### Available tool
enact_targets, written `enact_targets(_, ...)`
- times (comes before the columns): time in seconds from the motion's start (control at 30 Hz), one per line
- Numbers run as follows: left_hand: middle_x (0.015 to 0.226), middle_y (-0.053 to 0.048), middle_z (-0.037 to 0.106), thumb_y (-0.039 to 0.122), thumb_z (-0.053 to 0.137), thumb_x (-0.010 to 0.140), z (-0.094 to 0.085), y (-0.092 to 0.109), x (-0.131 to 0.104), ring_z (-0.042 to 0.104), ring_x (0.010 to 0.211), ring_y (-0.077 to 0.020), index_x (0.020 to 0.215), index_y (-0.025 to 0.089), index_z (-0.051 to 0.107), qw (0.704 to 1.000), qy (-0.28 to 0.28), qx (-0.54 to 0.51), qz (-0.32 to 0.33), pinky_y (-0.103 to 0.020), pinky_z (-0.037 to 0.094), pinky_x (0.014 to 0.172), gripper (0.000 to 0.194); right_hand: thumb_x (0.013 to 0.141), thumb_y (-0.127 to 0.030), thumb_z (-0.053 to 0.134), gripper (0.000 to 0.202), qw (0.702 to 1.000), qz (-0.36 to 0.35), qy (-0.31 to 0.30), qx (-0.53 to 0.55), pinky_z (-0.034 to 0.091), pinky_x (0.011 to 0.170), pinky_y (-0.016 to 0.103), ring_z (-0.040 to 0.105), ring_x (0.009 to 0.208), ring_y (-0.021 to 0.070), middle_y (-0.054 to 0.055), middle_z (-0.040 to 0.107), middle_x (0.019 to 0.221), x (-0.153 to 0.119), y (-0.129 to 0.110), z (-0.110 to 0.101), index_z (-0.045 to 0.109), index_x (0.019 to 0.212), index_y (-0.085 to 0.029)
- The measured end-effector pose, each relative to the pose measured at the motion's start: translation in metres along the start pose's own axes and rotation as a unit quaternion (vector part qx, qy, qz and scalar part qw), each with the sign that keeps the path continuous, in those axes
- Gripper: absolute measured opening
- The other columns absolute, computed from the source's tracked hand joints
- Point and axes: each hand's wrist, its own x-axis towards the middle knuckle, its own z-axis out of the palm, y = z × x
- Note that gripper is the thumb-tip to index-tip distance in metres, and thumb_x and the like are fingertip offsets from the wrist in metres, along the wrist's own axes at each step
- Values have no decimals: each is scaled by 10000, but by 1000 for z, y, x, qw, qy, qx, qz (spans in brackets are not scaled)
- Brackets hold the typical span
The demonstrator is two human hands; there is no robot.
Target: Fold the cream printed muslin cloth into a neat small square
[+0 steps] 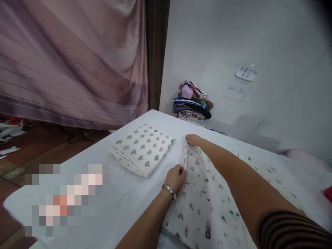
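Right up close: a black striped sleeve (287,224) on the R arm, then the leaf-print cloth (204,197), spread loosely over the near part of the white table (132,200), w/ soft creases. L hand (176,180), w/ a bracelet (169,191) on its wrist, has its fingers curled closed on the cloth's L edge; R hand (194,139), farther out, pinches the far corner, so the edge b/w them runs fairly straight. Similar print shows past the R arm, prob. same piece, can't be sure.

L of both hands & apart from them, the mushroom-print cloth (142,148) lies in a flat, layered rectangle; I'd call that one done. The leaf-print one's partway at best: gripped at edge & corner, but no compact shape yet. What it lacks vs. its neighbor is flat, squared layers. Near-L end of table is blurred, can't tell what's there.

Farther back, a clothes pile (193,103) by the wall (197,38), handwritten notes (236,90) stuck up, one reading "45-50", & a pinkish curtain (98,62) off L.
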Motion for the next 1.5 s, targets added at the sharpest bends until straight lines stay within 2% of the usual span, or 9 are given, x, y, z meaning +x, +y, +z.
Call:
enact_targets(0.17,712,10,626,296,450,825,-2,5,-3,568,699,-135,798,209,557,1000,-25,-2,16,-239,388,649,141,758,-160,489,382,999,-29,-12,-24,421,699,269,571,973,239,98,596,1141,2,-1,-2,569,1122,-241)
enact_targets(0.37,787,-38,647,325,393,863,-5,9,-8,592,759,-192,933,213,527,991,-37,129,10,-275,368,651,187,746,-158,488,379,998,-46,-25,-33,408,643,252,588,899,225,96,618,1083,1,0,-6,570,1108,-233)
enact_targets(0.53,785,-20,651,333,387,876,-4,9,-7,600,793,-177,935,222,512,993,-45,110,28,-259,366,665,177,673,-92,523,522,997,-52,-37,-33,407,608,222,604,848,199,66,633,1068,-10,0,-11,550,1167,-260)
enact_targets(0.73,820,-27,661,353,374,884,-4,10,-9,608,799,-184,1003,233,508,987,-62,130,72,-268,371,686,216,669,-65,513,604,995,-83,-45,-31,417,669,211,588,948,198,41,619,1129,-21,-1,-13,536,1226,-297)
enact_targets(0.87,700,5,623,342,404,866,-2,7,-8,588,730,-166,959,232,526,994,-43,63,76,-251,370,652,189,670,-70,514,520,992,-109,-57,-27,419,656,205,603,911,187,36,643,1064,-27,-2,-13,586,1145,-269)
enact_targets(1.0,703,18,613,313,429,843,1,5,-3,561,673,-131,822,215,528,998,-22,-27,44,-234,374,632,141,697,-126,533,357,993,-91,-76,-9,428,592,202,632,734,154,37,662,971,-32,0,-16,608,1031,-226)
enact_targets(1.13,666,7,611,253,447,820,1,5,0,558,663,-129,737,200,515,999,-13,-27,-35,-236,368,616,120,734,-183,529,282,991,-63,-116,6,430,509,199,619,557,118,47,667,933,-33,0,-21,596,1008,-200)
enact_targets(1.3,693,-15,638,240,454,819,-1,5,0,579,697,-146,750,197,538,998,-9,11,-61,-250,373,635,117,760,-213,536,246,990,-47,-134,4,442,501,209,624,545,127,58,676,882,-29,-4,-23,609,994,-185)
enact_targets(1.5,749,-48,670,210,424,820,-2,6,0,604,740,-164,796,192,586,995,-23,-6,-94,-258,398,656,165,709,-168,601,225,990,-40,-129,-42,465,549,252,635,563,167,81,682,821,-18,-19,-21,644,930,-147)
